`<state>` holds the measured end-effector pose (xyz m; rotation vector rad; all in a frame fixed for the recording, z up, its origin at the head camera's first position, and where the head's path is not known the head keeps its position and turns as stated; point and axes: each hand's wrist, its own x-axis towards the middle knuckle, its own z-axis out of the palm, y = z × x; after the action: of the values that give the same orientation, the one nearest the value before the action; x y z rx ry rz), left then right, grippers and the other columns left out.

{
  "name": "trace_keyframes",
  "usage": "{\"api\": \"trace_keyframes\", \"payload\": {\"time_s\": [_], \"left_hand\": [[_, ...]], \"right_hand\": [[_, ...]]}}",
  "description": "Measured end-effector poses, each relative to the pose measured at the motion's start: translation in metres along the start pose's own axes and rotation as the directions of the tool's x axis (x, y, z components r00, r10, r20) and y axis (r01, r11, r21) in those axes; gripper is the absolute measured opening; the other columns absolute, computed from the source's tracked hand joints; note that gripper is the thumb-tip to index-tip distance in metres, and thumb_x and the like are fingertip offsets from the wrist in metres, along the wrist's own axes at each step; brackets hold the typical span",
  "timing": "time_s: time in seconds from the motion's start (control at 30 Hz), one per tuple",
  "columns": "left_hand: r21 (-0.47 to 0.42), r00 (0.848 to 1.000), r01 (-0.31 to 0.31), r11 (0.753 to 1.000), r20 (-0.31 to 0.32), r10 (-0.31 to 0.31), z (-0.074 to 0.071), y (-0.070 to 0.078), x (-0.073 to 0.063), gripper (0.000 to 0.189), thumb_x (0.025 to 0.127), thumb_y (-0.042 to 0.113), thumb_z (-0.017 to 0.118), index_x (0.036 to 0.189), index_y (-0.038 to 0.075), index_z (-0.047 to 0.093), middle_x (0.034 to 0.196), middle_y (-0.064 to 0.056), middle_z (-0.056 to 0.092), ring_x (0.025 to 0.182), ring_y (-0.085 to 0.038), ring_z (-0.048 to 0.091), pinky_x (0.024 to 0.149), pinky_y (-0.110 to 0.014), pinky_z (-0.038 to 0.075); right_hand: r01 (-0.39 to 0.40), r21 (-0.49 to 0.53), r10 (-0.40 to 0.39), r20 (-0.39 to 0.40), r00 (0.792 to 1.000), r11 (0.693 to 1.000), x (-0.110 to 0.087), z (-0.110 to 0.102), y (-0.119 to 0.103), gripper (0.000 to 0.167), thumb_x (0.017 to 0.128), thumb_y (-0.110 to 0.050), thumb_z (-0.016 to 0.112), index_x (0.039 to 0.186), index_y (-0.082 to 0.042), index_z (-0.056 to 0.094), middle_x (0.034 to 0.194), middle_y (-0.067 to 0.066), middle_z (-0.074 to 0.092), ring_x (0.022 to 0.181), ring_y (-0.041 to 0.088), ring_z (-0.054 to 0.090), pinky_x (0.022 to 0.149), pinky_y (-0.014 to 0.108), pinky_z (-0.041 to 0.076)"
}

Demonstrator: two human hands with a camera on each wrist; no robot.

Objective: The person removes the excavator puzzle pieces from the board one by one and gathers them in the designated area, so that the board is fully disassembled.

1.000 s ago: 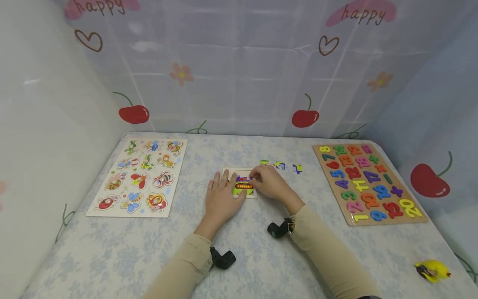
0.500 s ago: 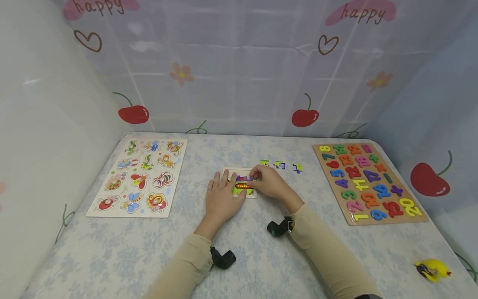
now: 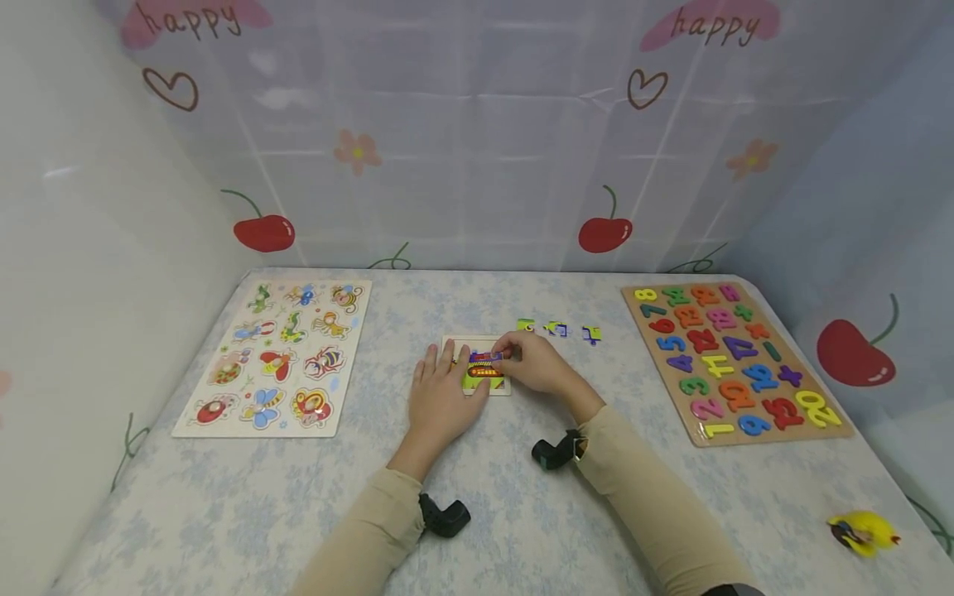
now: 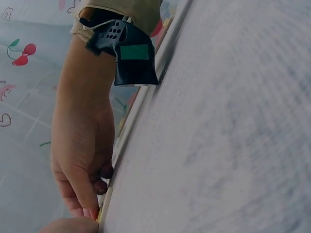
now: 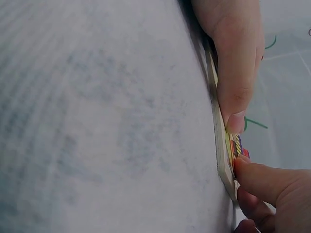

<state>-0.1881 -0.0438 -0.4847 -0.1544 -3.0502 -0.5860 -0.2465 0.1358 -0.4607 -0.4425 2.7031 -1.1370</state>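
Observation:
A small wooden jigsaw board with a colourful vehicle picture lies in the middle of the table. My left hand rests on its left side with fingers spread, and in the right wrist view the left thumb presses the near edge. At the board's right side my right hand pinches a jigsaw piece, tilted slightly up from the board, with red and purple showing. Most of that piece is hidden by the fingers. Just beyond the right hand lie loose jigsaw pieces, green, yellow and purple.
An insect puzzle board lies at the left. On the right is a number puzzle board. A yellow toy duck sits near the right front edge. Printed curtains enclose the table's back and sides.
The head view has shifted slightly. Both hands stay at the board, and the right fingers make only small movements at the piece.

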Motion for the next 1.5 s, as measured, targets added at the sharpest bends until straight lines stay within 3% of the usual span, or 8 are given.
{"api": "trace_keyframes", "payload": {"time_s": [0.37, 0.83, 1.1, 1.5], "left_hand": [[0.009, 1.0, 0.003, 1.0, -0.011, -0.003, 0.0, 0.0012, 0.0006, 0.072, 0.096, 0.062, 0.042, 0.156, 0.022, 0.035, 0.165, -0.006, 0.025, 0.155, -0.033, 0.013, 0.125, -0.052, 0.014], [-0.001, 0.999, -0.016, 1.0, -0.027, 0.016, -0.0005, 0.0019, 0.0019, 0.071, 0.096, 0.061, 0.043, 0.155, 0.023, 0.037, 0.164, -0.007, 0.027, 0.155, -0.033, 0.014, 0.125, -0.053, 0.015], [0.016, 1.0, -0.003, 1.0, -0.003, 0.003, -0.0018, 0.0014, 0.0021, 0.068, 0.096, 0.063, 0.041, 0.156, 0.031, 0.032, 0.166, -0.004, 0.023, 0.155, -0.032, 0.012, 0.125, -0.052, 0.013], [0.027, 1.0, -0.001, 1.0, -0.012, 0.001, 0.0005, 0.0008, 0.0, 0.071, 0.096, 0.067, 0.039, 0.155, 0.028, 0.036, 0.164, -0.006, 0.027, 0.155, -0.033, 0.015, 0.124, -0.053, 0.017]], "right_hand": [[-0.038, 0.033, 0.036, 0.052, 0.998, 0.999, 0.004, -0.0056, -0.0005, 0.013, 0.095, -0.024, 0.067, 0.104, -0.015, 0.071, 0.091, 0.003, 0.062, 0.081, 0.017, 0.054, 0.07, 0.029, 0.045], [0.01, 0.03, -0.011, 0.047, 0.999, 0.999, 0.001, -0.0071, 0.0016, 0.012, 0.097, -0.022, 0.064, 0.105, -0.016, 0.069, 0.089, 0.002, 0.061, 0.078, 0.017, 0.053, 0.07, 0.03, 0.044], [0.0, 0.059, -0.003, 0.05, 0.999, 0.998, -0.0002, -0.0055, -0.0017, 0.013, 0.095, -0.022, 0.066, 0.106, -0.015, 0.069, 0.088, 0.003, 0.061, 0.076, 0.017, 0.052, 0.067, 0.029, 0.043], [0.001, -0.004, -0.001, 0.04, 0.999, 1.0, 0.0005, -0.0016, -0.004, 0.011, 0.093, -0.023, 0.07, 0.1, -0.016, 0.066, 0.088, 0.002, 0.059, 0.077, 0.017, 0.051, 0.066, 0.029, 0.043]]}}
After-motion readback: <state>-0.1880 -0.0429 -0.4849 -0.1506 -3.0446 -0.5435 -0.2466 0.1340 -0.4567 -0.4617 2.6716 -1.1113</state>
